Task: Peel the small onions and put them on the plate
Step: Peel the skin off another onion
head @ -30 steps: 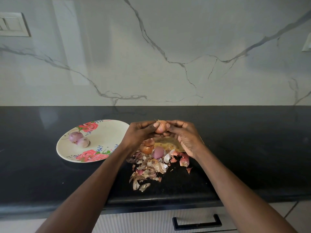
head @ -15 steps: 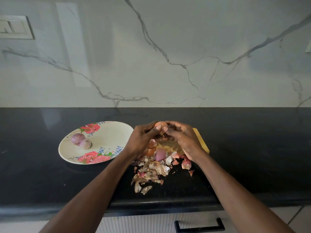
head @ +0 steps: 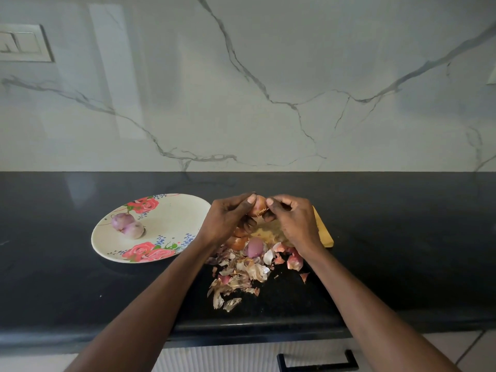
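A small brown-skinned onion [head: 258, 204] is held up between both hands above a wooden board [head: 323, 232]. My left hand [head: 228, 220] grips it from the left and my right hand [head: 294, 220] pinches it from the right, thumbs on top. Two peeled purple onions [head: 128, 225] lie on the left part of the flowered plate [head: 171, 224]. Under my hands sit an unpeeled brown onion [head: 237, 241] and a peeled purple one [head: 254, 247]. The board is mostly hidden by my hands.
Loose onion skins [head: 241, 275] are scattered on the black counter [head: 402, 237] in front of the board, down toward the front edge. A marble wall rises behind the counter. A drawer handle [head: 318, 364] shows below the counter edge.
The two hands have stayed together on the onion and turned it slightly between the fingers. My view has shifted a little; the plate and skins lie as before.
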A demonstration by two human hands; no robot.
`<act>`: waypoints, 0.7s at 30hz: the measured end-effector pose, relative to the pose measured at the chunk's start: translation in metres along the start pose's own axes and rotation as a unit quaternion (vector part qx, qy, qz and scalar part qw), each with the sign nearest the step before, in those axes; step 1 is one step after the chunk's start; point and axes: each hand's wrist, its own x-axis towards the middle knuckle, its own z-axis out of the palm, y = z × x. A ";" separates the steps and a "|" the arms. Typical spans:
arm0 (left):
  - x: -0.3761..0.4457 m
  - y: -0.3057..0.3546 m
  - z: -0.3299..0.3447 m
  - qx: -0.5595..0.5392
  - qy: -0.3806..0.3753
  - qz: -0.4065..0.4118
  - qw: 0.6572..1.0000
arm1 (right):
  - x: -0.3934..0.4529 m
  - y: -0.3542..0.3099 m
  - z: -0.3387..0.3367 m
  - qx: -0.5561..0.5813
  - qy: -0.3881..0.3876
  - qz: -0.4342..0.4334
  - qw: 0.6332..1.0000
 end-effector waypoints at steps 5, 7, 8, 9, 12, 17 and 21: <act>-0.001 0.003 -0.001 -0.046 0.005 -0.036 0.998 | 0.000 -0.003 0.002 0.013 -0.027 0.002 1.000; -0.001 0.003 -0.002 -0.064 0.007 -0.051 0.997 | 0.000 -0.004 0.001 0.060 -0.032 0.020 0.998; -0.001 0.002 -0.002 -0.076 0.009 -0.059 0.995 | 0.000 -0.005 0.000 0.082 -0.034 0.028 0.996; 0.000 0.002 -0.002 -0.088 0.011 -0.066 0.994 | 0.000 -0.005 -0.002 0.092 -0.033 0.033 0.995; 0.000 0.003 -0.003 -0.106 0.012 -0.076 0.991 | 0.001 -0.005 -0.005 0.108 -0.036 0.047 0.992; 0.000 0.003 -0.003 -0.092 0.006 -0.071 0.993 | 0.001 -0.006 -0.002 0.088 -0.023 0.073 0.993; -0.003 0.004 -0.002 -0.076 0.002 -0.062 0.995 | 0.000 -0.007 0.001 0.040 -0.016 0.048 0.998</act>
